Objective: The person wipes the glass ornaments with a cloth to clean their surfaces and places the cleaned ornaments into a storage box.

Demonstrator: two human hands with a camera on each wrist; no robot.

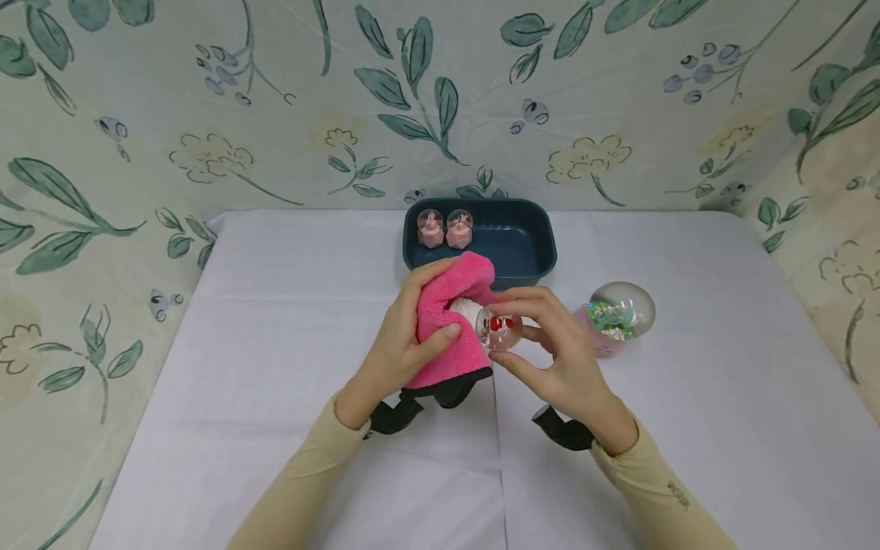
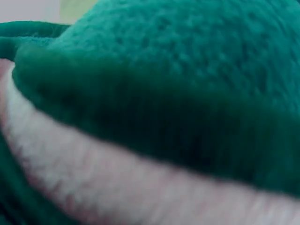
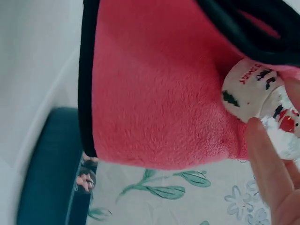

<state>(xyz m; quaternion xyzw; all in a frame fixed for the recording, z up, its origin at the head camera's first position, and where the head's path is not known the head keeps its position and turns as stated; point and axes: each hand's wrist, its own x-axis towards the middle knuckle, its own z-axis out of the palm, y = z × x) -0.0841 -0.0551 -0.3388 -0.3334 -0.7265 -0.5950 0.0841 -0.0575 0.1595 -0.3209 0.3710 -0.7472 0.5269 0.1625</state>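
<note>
My left hand [image 1: 393, 347] grips a fluffy pink cloth [image 1: 445, 359] with dark edging, folded around the white base of a small Christmas snow globe [image 1: 500, 324]. Thumb and fingers of my right hand [image 1: 567, 355] pinch the clear dome, with a red and white figure inside. The right wrist view shows red lettering and a green tree on the globe's base [image 3: 243, 91], against the pink cloth [image 3: 159, 89]. Fuzzy green fabric [image 2: 187, 42] fills most of the left wrist view, hiding the left fingers. The globe is held above the table, lying sideways.
Behind the hands, a dark blue tray [image 1: 543, 260] holds two small pink snow globes [image 1: 431, 233] at its left end. To the right of my right hand, a larger snow globe [image 1: 619, 315] with a pink base and green contents stands on the white tablecloth [image 1: 289, 305].
</note>
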